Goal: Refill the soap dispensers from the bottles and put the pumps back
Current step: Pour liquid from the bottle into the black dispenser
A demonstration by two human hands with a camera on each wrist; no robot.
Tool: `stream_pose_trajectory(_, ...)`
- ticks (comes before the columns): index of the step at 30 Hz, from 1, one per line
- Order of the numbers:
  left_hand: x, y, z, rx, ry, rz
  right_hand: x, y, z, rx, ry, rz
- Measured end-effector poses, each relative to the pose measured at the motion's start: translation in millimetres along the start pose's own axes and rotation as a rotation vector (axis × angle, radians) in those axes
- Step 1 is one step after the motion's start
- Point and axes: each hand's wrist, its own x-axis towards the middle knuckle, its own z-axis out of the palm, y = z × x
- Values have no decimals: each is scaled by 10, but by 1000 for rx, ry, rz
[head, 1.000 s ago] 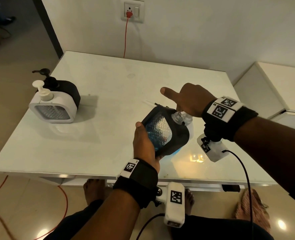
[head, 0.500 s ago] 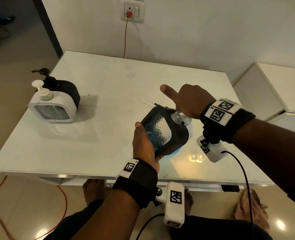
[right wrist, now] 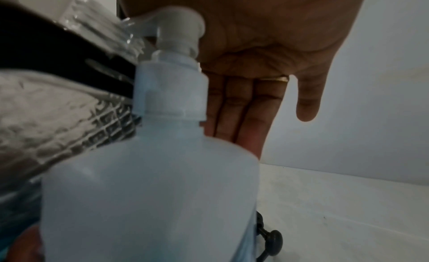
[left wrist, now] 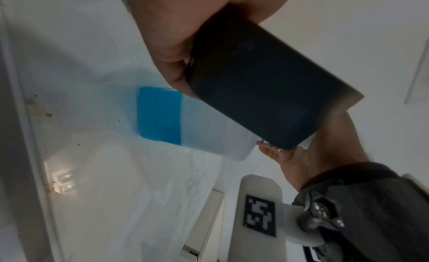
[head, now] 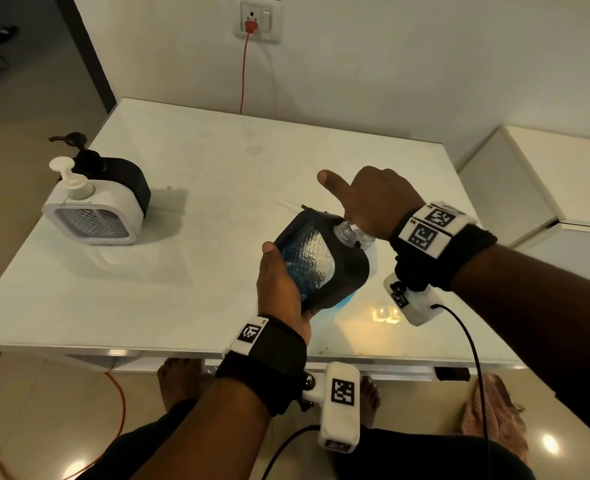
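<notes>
Two pump dispensers (head: 96,209) far left; table (head: 217,174)

Left hand (left wrist: 176,45) gripping tilted black dispenser (left wrist: 267,82), translucent bottle (left wrist: 185,122) with blue liquid behind, white table (left wrist: 104,174)

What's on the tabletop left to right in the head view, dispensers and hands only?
White dispenser → black dispenser behind it → left hand → tilted black dispenser it grips → right hand pressing the refill bottle's pump.
</notes>
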Motion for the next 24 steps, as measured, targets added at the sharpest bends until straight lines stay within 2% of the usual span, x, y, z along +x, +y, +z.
stream_pose_trajectory(6,-2,10,-9,1,4,7,91,-29,-89,44,-153,-9)
stream_pose_trajectory(14,-36,36,14,-15,3,-17,20,-36,-24,-36,-20,30)
stream_pose_trajectory(21,-38,31,9,4,6,-16,64,-47,-85,21,-114,0)
stream_pose_trajectory(24,-31,38,6,-5,7,-15,68,-57,-58,-4,-89,-7)
